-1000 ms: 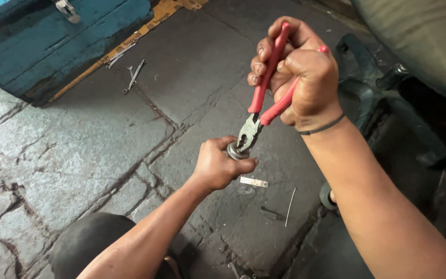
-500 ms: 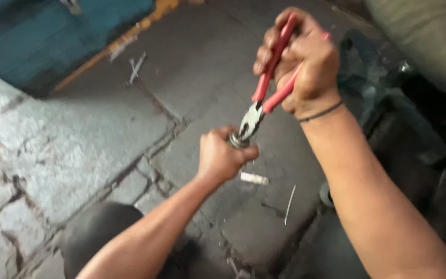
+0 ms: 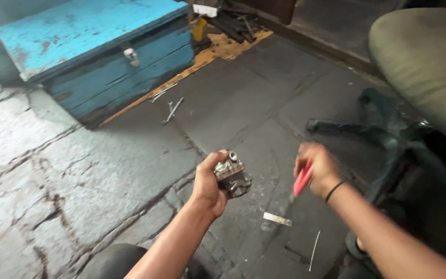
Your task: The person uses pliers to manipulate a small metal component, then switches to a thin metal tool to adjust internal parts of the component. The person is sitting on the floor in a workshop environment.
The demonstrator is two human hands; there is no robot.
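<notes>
My left hand [image 3: 208, 182] grips a small greasy metal engine part [image 3: 232, 174], grey with a round fitting on top, held above the stone floor. My right hand [image 3: 317, 166] is lower and to the right of it, blurred by motion, closed around red-handled pliers [image 3: 302, 179] whose jaws are hidden. The two hands are apart, with a clear gap between the pliers and the part. A black band sits on my right wrist.
A worn blue wooden chest [image 3: 99, 51] stands at the back left, with loose metal tools [image 3: 171, 110] on the floor in front of it. An office chair with an olive seat [image 3: 429, 67] and dark base [image 3: 372, 132] is at right. A small white strip [image 3: 277, 219] and thin wire [image 3: 314, 250] lie below my hands.
My right hand has dropped with the pliers away from the metal part, which the jaws were gripping before. The view has tilted up, showing the blue chest and the chair.
</notes>
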